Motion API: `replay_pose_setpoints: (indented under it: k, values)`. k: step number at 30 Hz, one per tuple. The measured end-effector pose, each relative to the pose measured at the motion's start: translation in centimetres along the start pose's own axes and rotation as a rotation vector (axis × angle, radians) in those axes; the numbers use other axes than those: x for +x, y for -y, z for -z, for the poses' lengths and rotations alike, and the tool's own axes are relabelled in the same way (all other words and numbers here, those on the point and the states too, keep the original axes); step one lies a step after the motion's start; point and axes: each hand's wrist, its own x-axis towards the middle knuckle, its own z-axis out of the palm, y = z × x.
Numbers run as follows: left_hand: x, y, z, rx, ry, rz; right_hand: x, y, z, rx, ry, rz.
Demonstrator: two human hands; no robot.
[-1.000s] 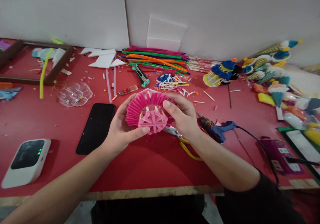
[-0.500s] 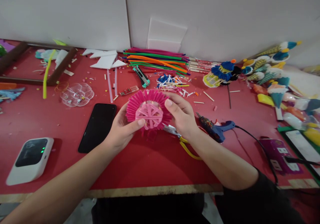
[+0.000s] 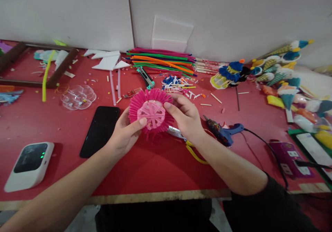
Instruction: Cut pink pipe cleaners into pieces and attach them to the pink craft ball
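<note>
pink straw rosette [image 3: 151, 111] held mid-table, tilted up | left hand [image 3: 124, 135] and right hand [image 3: 185, 119] both gripping it | scissors [image 3: 186, 140] mostly hidden under right wrist | phone [image 3: 100, 131] left, glue gun [image 3: 224, 132] right

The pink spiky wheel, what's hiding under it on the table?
Under the pink spiky wheel only the scissors peek out: a silver blade and yellow handles. The right hand covers the rest.

bare table [image 3: 155, 169] near edge; phone [image 3: 100, 131] left; glue gun [image 3: 224, 133], scissors [image 3: 185, 138] right
</note>
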Motion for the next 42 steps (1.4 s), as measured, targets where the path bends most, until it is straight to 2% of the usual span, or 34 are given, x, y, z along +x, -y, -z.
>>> replay_pose_setpoints:
  k: [6,13,19,21,23,26,28,30,33,35,37,42]
  values:
    - [0.1,0.0,0.3,0.004,-0.052,0.0,-0.1,0.1,-0.1,0.041,0.044,0.01]
    - [0.1,0.1,0.4,0.007,-0.051,0.004,-0.2,0.4,-0.1,-0.031,0.038,0.025]
    - [0.2,-0.2,0.2,-0.007,-0.039,-0.002,-0.5,-0.3,0.0,-0.076,0.109,0.078]
    - [0.2,-0.3,0.1,-0.03,-0.07,0.014,-0.1,0.9,0.3,-0.118,0.13,0.09]
    - [0.3,-0.4,0.2,-0.077,-0.127,0.04,0.4,3.6,1.1,-0.227,0.121,0.114]
    - [0.6,-0.5,0.5,-0.101,-0.181,0.047,0.6,8.9,4.1,-0.627,-0.025,0.198]
    - [0.8,-0.4,0.8,-0.074,-0.18,0.029,0.0,11.1,7.6,-1.006,-0.094,0.28]
    - [1.0,-0.4,0.9,-0.062,-0.175,0.007,-1.2,11.1,11.9,-1.282,0.033,0.206]
    - [1.3,-0.4,1.0,-0.033,-0.18,-0.035,-3.9,7.7,18.2,-1.46,0.255,-0.044]
    - [1.4,-0.5,0.8,0.007,-0.18,-0.049,-5.9,4.8,21.0,-1.46,0.294,-0.15]
    - [1.6,-0.5,0.6,0.029,-0.183,-0.051,-7.4,2.8,22.1,-1.366,0.263,-0.151]
    - [2.0,-1.0,0.3,0.009,-0.179,-0.078,-9.2,0.9,21.4,-0.959,-0.193,-0.131]
